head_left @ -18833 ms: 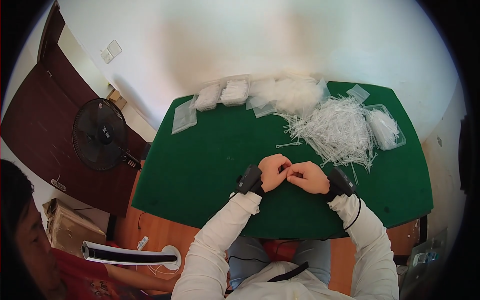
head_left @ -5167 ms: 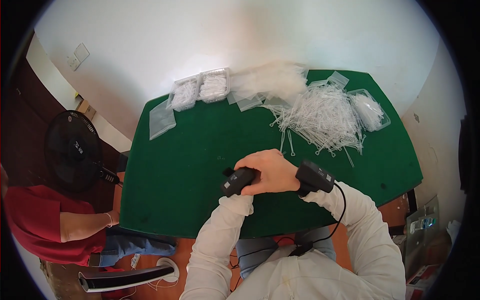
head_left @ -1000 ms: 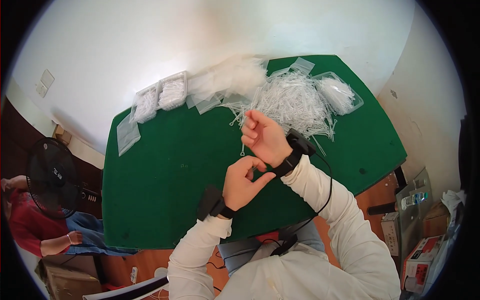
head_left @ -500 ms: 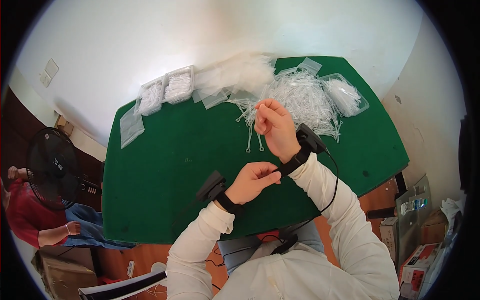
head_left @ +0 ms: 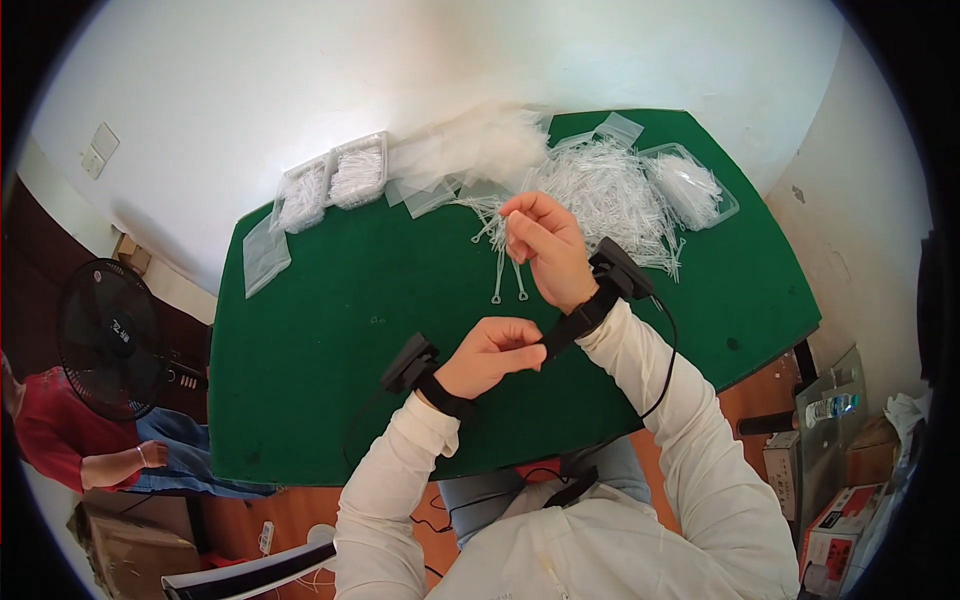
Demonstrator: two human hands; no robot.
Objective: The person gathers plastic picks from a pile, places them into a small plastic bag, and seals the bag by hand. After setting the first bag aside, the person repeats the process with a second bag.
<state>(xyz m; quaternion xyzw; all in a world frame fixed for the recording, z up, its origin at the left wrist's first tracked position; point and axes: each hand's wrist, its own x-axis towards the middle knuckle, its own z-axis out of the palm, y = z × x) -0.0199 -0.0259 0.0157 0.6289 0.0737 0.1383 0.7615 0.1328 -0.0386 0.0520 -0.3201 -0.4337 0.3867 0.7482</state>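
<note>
My left hand [head_left: 490,357] pinches the loose end of a black wrist strap [head_left: 574,326] that runs round my right wrist. The strap carries a small black device [head_left: 622,268] with a cable. Raised over the table, my right hand [head_left: 548,250] is closed in a loose curl, and nothing shows sticking out of it. Just beyond it lie a large heap of clear plastic sticks [head_left: 615,195] and two loose sticks [head_left: 499,278] with small looped ends. A similar black device [head_left: 410,362] is strapped to my left wrist.
The green table [head_left: 330,370] also bears two clear trays of sticks [head_left: 357,172], a pile of clear plastic bags [head_left: 470,150], a single bag [head_left: 266,258] and another filled tray [head_left: 688,190]. A black fan [head_left: 110,335] and a person in red [head_left: 60,430] are at left.
My left hand has moved slightly left, drawing the strap end away from my right wrist, so more strap shows. My right hand has shifted a little to the left, still curled.
</note>
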